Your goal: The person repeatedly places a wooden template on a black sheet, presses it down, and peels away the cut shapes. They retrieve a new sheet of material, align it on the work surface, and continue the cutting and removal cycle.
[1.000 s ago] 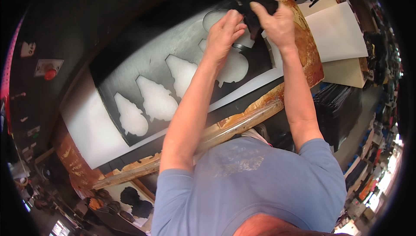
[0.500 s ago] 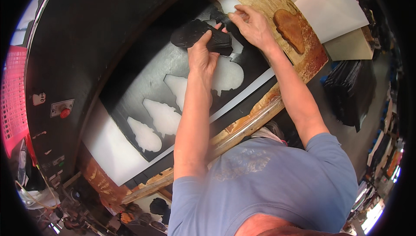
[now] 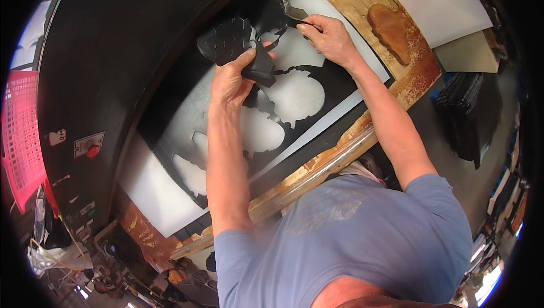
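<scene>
My left hand (image 3: 231, 81) grips a thick stack of black cut-out pieces (image 3: 222, 41), thumb on top and fingers beneath. The stack is held over a black sheet (image 3: 337, 90) with several rounded, narrow-necked holes through it. White board (image 3: 299, 99) shows through those holes. At the sheet's far right edge, my right hand (image 3: 330, 39) is closed in a pinch on a raised, bent strip of the black sheet. Part of the sheet near the stack looks lifted and creased. My left forearm hides some of the holes.
A worn wooden ledge (image 3: 411, 81) borders the work surface, with a brown, irregular flat piece (image 3: 390, 33) on it. The dark machine body (image 3: 102, 53) carries a red button (image 3: 93, 151). Black sheets (image 3: 467, 115) hang at right. A pink basket (image 3: 21, 138) stands far left.
My left hand has moved left with the stack. The sheet's right side has shifted and lifted, baring more white board. My right hand now pinches the sheet's raised edge.
</scene>
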`<move>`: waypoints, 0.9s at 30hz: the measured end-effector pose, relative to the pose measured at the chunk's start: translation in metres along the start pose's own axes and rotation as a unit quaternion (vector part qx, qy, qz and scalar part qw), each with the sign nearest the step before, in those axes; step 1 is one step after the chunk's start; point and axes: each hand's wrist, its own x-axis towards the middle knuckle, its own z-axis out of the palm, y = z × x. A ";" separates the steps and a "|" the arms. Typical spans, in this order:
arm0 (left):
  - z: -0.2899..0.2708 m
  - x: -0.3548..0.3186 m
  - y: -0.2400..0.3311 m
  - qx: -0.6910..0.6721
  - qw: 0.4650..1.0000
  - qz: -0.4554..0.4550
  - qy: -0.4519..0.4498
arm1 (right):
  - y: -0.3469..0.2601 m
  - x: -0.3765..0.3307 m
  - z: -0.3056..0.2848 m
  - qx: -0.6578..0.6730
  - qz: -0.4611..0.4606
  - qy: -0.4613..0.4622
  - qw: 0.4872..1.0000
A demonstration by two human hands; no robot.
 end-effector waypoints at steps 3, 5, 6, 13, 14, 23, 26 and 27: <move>-0.013 -0.019 0.015 0.010 0.999 -0.003 0.042 | 0.004 0.000 0.000 0.012 -0.009 -0.005 1.000; -0.025 -0.034 0.027 0.062 0.994 -0.006 0.095 | 0.006 0.001 0.000 0.012 -0.018 0.006 1.000; -0.029 -0.039 0.027 0.065 0.997 -0.003 0.039 | 0.007 0.001 0.001 0.002 -0.030 0.015 0.999; -0.055 -0.071 0.038 0.091 0.991 -0.013 0.093 | 0.006 -0.004 0.005 -0.027 -0.058 0.026 0.998; -0.058 -0.077 0.042 0.102 0.991 -0.011 0.084 | 0.006 -0.005 0.005 -0.029 -0.070 0.020 0.997; -0.015 -0.070 -0.002 0.095 0.995 -0.003 -0.008 | -0.022 -0.002 -0.012 0.018 -0.096 -0.126 0.987; 0.008 -0.058 -0.018 0.061 0.997 -0.023 -0.052 | -0.031 0.006 -0.017 -0.028 -0.015 -0.173 0.984; 0.013 -0.055 -0.021 0.058 0.997 -0.024 -0.045 | -0.032 0.009 -0.015 -0.005 0.005 -0.177 0.984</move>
